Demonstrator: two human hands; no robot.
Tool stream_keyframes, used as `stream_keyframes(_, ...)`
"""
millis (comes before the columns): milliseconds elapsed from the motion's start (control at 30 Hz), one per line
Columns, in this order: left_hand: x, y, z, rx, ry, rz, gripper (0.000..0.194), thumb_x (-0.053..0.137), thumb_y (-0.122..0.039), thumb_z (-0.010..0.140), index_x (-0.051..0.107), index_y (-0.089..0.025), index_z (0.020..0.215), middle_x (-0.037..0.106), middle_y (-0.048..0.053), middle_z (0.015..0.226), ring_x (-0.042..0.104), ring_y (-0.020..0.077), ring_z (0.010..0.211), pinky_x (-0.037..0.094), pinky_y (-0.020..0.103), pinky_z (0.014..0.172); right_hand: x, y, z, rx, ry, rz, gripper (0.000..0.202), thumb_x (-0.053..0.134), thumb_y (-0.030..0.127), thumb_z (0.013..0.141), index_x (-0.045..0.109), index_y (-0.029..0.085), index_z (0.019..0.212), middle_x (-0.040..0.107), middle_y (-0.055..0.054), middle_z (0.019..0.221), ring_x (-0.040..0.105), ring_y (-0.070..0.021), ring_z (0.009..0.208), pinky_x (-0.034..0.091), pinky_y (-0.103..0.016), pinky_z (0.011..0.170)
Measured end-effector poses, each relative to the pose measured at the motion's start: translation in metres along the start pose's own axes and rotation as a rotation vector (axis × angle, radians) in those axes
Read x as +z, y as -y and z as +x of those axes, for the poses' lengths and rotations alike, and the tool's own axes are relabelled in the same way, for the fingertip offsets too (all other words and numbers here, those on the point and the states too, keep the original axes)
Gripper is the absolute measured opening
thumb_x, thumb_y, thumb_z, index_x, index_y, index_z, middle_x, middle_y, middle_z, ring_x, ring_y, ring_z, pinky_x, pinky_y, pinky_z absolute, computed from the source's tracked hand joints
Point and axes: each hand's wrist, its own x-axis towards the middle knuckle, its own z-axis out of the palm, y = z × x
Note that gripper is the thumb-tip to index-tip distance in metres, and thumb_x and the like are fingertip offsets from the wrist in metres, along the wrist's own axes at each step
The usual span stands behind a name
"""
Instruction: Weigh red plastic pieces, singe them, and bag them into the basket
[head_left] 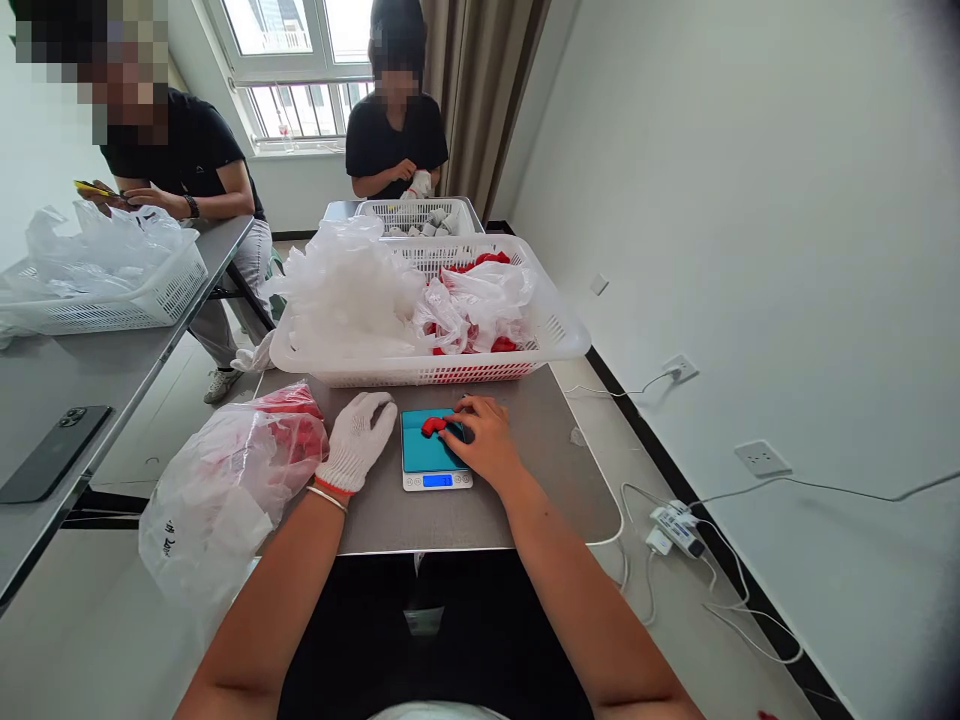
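Forearms led to a gloved left hand (358, 438), fingers spread flat on the table (525, 500), and a bare right hand (484, 440) pinching a red piece (433, 426) on the scale (435, 452), where hand pressure risked falsifying the weight.

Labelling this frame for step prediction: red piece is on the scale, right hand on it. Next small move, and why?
Probably lift the right hand clear of the red piece. Its fingers rest on the piece and over the scale platform, so the lit display would likely read the hand's pressure too. The gloved left hand lies flat beside the scale.
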Motion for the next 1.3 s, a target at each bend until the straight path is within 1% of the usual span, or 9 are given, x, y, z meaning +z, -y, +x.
stream_keyframes(133,-0.001,-0.008,-0.007,0.074,0.048,-0.19,0.021,0.053,-0.03,0.091,0.071,-0.02,0.097,0.073,0.005,0.1,0.067,0.0188,0.092,0.053,0.032,0.086,0.0,0.004,0.004,-0.022,-0.063,0.021,0.011,0.071,0.032,0.083,0.076,0.027,0.09,0.065,-0.006,0.1,0.057,-0.0247,0.096,0.042,-0.044,0.087)
stream_keyframes(300,0.007,-0.009,-0.014,-0.07,0.214,-0.497,0.033,0.068,-0.035,0.081,0.07,-0.017,0.109,0.075,0.007,0.101,0.071,0.0216,0.088,0.059,0.034,0.08,-0.001,0.009,0.006,-0.072,-0.144,0.107,0.012,0.07,0.033,0.084,0.077,0.029,0.094,0.064,-0.005,0.099,0.058,-0.0216,0.091,0.044,-0.041,0.087)
stream_keyframes(500,0.013,-0.009,-0.015,-0.145,0.261,-0.547,0.039,0.072,-0.032,0.075,0.069,-0.016,0.11,0.076,0.009,0.102,0.072,0.0235,0.092,0.059,0.038,0.085,0.004,0.013,0.005,-0.106,-0.115,0.158,0.015,0.063,0.029,0.088,0.075,0.029,0.098,0.064,-0.005,0.097,0.059,-0.0198,0.085,0.046,-0.042,0.086)
stream_keyframes(667,0.012,-0.009,-0.015,-0.114,0.211,-0.507,0.033,0.07,-0.031,0.077,0.068,-0.018,0.107,0.074,0.007,0.103,0.07,0.021,0.091,0.057,0.036,0.086,0.005,0.008,0.006,-0.146,-0.139,0.163,0.017,0.062,0.032,0.09,0.074,0.026,0.1,0.065,-0.006,0.099,0.061,-0.0213,0.091,0.047,-0.041,0.089)
stream_keyframes(733,0.01,-0.008,-0.015,-0.129,0.149,-0.51,0.032,0.068,-0.031,0.079,0.067,-0.018,0.108,0.073,0.007,0.105,0.069,0.0201,0.093,0.057,0.035,0.086,0.004,-0.003,0.006,-0.06,-0.169,0.097,0.019,0.06,0.033,0.09,0.073,0.023,0.1,0.065,-0.008,0.101,0.06,-0.0242,0.097,0.047,-0.043,0.091)
stream_keyframes(833,0.006,-0.006,-0.012,-0.178,0.058,-0.527,0.031,0.066,-0.032,0.082,0.065,-0.018,0.109,0.072,0.006,0.104,0.068,0.0195,0.093,0.056,0.034,0.085,0.004,-0.025,0.004,0.207,-0.189,-0.081,0.025,0.06,0.03,0.088,0.071,0.017,0.105,0.063,-0.015,0.107,0.058,-0.0306,0.104,0.047,-0.049,0.091)
stream_keyframes(967,0.004,-0.003,-0.009,-0.209,0.037,-0.55,0.031,0.066,-0.033,0.082,0.065,-0.018,0.109,0.071,0.006,0.101,0.068,0.0197,0.091,0.056,0.036,0.086,0.003,-0.04,0.001,0.396,-0.043,-0.193,0.025,0.058,0.027,0.087,0.071,0.015,0.104,0.062,-0.016,0.108,0.06,-0.0315,0.1,0.049,-0.047,0.087)
stream_keyframes(1200,0.007,-0.007,-0.014,-0.191,0.078,-0.627,0.033,0.068,-0.033,0.082,0.065,-0.019,0.111,0.071,0.007,0.107,0.068,0.0208,0.096,0.056,0.037,0.087,0.001,-0.02,0.006,0.151,0.019,0.175,0.039,0.036,0.034,0.099,0.056,0.016,0.127,0.066,-0.015,0.118,0.063,-0.0281,0.108,0.051,-0.045,0.091)
stream_keyframes(1300,0.008,-0.007,-0.015,-0.163,0.101,-0.624,0.032,0.068,-0.033,0.081,0.066,-0.018,0.11,0.071,0.007,0.107,0.067,0.0211,0.097,0.055,0.037,0.088,0.002,-0.01,0.006,0.058,-0.011,0.277,0.039,0.038,0.036,0.099,0.051,0.02,0.132,0.064,-0.014,0.125,0.061,-0.0255,0.114,0.05,-0.043,0.096)
